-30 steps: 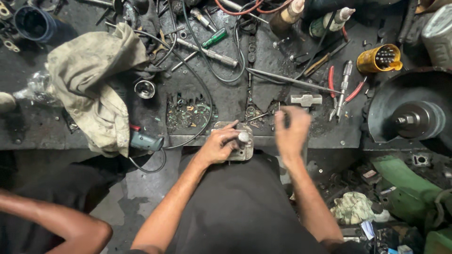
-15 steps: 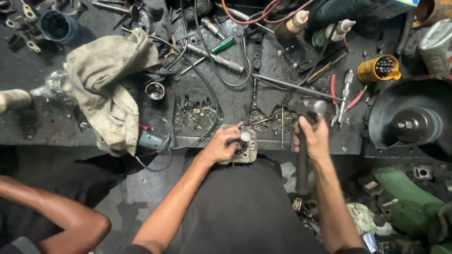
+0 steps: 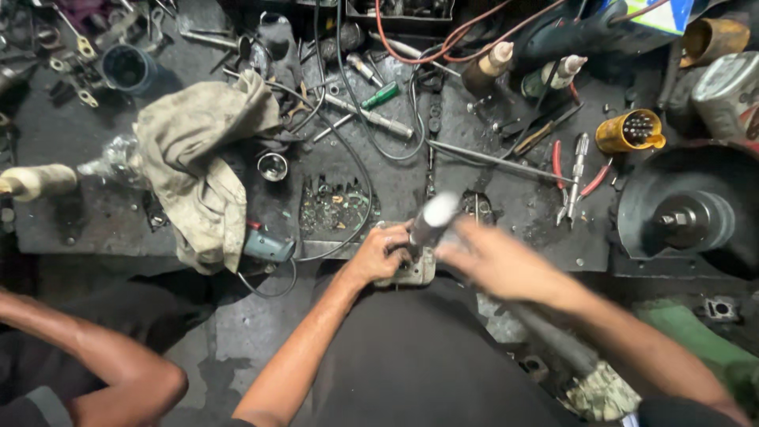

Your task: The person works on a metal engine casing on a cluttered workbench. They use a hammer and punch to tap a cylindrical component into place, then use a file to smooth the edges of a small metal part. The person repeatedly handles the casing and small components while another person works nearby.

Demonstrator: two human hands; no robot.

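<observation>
Left hand (image 3: 379,253) clamps the rigid, heavy-looking metal part (image 3: 411,270) at the bench (image 3: 506,205) edge; blurred right hand (image 3: 494,265) grips a hammer (image 3: 431,220).

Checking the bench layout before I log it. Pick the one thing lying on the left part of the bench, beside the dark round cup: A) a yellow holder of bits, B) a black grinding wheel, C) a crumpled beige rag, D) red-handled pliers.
C: the crumpled beige rag lies on the left part of the bench, just right of the dark round cup.
</observation>
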